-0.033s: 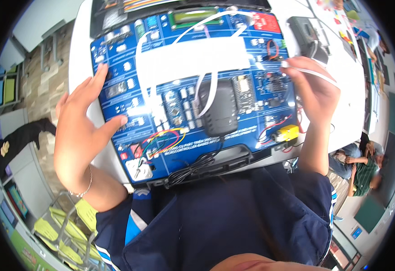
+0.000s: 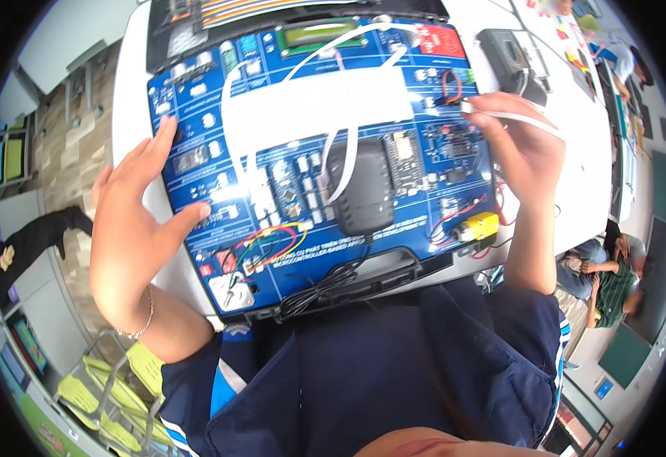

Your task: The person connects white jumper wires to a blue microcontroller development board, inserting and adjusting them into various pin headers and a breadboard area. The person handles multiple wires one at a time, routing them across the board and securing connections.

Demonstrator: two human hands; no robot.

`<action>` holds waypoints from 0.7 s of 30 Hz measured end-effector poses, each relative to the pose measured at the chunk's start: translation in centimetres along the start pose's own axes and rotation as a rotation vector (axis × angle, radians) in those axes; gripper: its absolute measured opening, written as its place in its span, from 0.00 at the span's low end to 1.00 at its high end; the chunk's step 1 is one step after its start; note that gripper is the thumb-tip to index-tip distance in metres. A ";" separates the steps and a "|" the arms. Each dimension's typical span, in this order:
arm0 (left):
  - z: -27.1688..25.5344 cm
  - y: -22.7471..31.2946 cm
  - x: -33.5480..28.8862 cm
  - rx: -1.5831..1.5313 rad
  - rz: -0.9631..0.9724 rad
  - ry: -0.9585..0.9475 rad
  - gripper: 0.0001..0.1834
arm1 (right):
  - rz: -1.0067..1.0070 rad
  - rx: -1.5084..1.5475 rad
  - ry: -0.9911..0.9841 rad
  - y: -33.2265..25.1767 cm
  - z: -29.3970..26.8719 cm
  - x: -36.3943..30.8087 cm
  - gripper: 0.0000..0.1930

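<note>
A blue electronics development board [image 2: 272, 286] fills the middle of the view in an open black case. My left hand [image 2: 131, 198] spans the board's left edge with fingers spread and nothing in them. Over the board's right side, my right hand [image 2: 523, 148] pinches the white plug end of a ribbon cable [image 2: 527, 118], which trails back across that hand. The plug is above the board; whether it touches a socket cannot be seen. More white ribbon cables [image 2: 348, 164] loop around a bright white breadboard-like block [image 2: 318, 103].
A black adapter-like box [image 2: 367, 186] lies on the board, with its bundled cord [image 2: 310, 293] by the case handle. A yellow motor [image 2: 479, 226] sits at the lower right. Beyond the case is a dark multimeter [image 2: 504, 57] on the white table [image 2: 584, 183]. Several people sit far right.
The board and both hands sit slightly further left in the picture. Each hand keeps its place against the board, and the right hand still pinches the cable.
</note>
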State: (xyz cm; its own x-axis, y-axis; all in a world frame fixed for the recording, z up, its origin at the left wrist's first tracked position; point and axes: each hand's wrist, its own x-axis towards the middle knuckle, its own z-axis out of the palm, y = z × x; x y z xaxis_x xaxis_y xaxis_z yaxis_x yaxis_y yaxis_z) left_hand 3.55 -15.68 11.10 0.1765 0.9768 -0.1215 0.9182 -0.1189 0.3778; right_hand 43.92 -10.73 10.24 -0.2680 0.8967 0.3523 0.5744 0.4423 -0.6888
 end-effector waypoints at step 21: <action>0.1 0.7 0.5 0.016 -0.027 0.040 0.52 | 0.164 0.228 -0.324 6.9 -0.3 6.1 0.09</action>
State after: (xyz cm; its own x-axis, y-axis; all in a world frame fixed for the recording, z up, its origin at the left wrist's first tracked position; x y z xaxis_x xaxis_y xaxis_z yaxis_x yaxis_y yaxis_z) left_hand 4.31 -15.34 11.22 0.1381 0.9859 -0.0948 0.9281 -0.0954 0.3599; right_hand 46.47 -2.16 7.80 -0.4373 0.8987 0.0346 0.4534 0.2535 -0.8545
